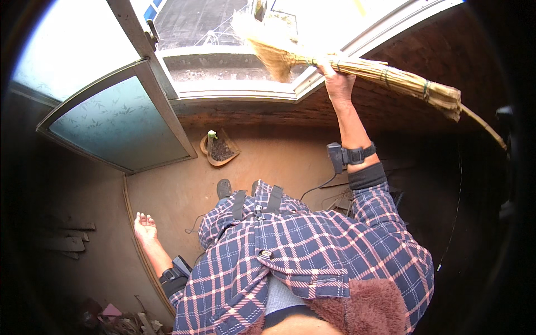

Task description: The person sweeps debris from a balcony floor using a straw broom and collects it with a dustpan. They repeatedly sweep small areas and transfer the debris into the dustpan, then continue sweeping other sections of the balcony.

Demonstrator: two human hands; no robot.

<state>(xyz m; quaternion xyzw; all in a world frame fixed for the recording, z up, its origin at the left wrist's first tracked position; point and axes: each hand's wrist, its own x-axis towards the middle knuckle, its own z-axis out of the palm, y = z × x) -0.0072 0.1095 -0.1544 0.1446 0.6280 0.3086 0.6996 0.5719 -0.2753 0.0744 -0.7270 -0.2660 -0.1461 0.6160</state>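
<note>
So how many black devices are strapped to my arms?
2: one device on your right forearm, whose hand grips the broom; another device on your left forearm. Sleeves may hide more.

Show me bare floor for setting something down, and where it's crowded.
One bare floor patch lies between the frosted-glass door, dustpan and left shoe; another lies right of the dustpan, along the wall. Crowded: the lower-left scrap pile and the window, where the right hand holds the broom.
</note>
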